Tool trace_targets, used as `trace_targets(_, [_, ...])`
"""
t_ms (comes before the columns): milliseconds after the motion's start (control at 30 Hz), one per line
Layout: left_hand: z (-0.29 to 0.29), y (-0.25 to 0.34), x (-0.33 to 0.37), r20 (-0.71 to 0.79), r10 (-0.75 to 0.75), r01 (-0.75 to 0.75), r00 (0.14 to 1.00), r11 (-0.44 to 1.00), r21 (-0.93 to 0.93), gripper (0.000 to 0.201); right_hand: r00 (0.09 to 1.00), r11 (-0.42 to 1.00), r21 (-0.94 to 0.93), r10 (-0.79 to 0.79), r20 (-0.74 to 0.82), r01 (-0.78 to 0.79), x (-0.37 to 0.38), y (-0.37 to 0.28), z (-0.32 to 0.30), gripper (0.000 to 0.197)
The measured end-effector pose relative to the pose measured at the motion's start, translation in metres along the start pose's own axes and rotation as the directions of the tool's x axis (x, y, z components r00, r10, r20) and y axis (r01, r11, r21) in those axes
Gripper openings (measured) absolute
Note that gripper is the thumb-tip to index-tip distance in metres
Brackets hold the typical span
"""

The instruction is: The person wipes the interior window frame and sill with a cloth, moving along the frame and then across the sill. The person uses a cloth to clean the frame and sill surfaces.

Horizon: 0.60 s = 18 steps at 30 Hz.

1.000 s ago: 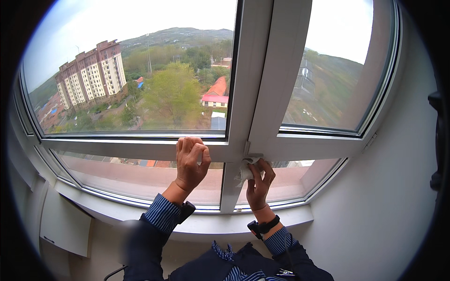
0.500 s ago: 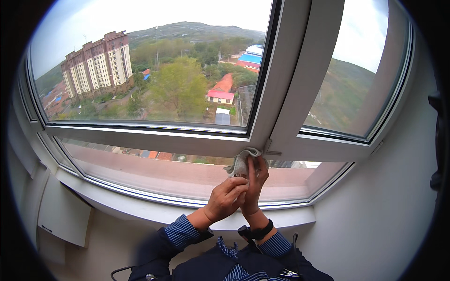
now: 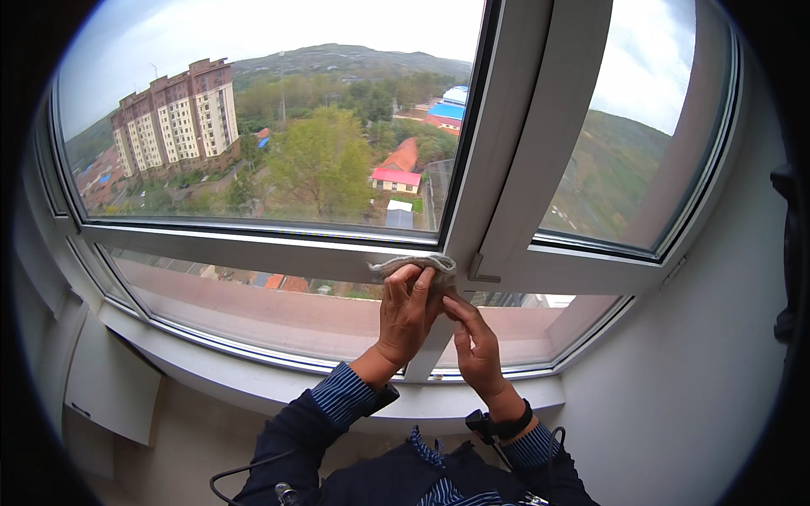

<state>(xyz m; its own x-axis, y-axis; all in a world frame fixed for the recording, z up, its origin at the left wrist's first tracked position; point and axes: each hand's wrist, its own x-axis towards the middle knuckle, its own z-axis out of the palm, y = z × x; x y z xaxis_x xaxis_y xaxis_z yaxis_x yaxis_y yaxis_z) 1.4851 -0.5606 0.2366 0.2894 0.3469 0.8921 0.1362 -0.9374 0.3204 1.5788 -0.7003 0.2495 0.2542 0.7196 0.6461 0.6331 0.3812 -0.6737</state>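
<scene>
A crumpled grey-white cloth lies against the white window frame, close to where the horizontal bar meets the upright. My left hand is closed on it and presses it to the bar, fingers bent over its lower part. Lower and to the right is my right hand, its fingers stretched toward the cloth's lower right edge and its thumb apart. Its fingertips are at the cloth, seemingly touching it without gripping. Just right of the cloth sits a small metal hinge on the frame.
Large window panes rise ahead, with a narrower side pane at the right. Below runs a white sill. A white cabinet stands low at the left, and a white wall closes the right side.
The cloth has shifted left along the bar. My left hand has come up onto it, while my right hand has dropped lower and right, loosening its hold.
</scene>
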Motion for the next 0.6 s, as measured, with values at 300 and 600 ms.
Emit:
trace_targets(300, [0.013,-0.016,0.032,-0.036,0.359,-0.332,0.933,0.894,0.3,0.045,0.992,0.997,-0.069,-0.03,-0.121,0.022,-0.002,-0.002,-0.043,0.026])
trace_targets(600, [-0.014,-0.072,0.033,0.063,0.471,-0.452,0.88,0.79,0.414,0.037,0.999,0.998,-0.059,0.02,0.049,-0.017,-0.018,0.013,-0.034,0.028])
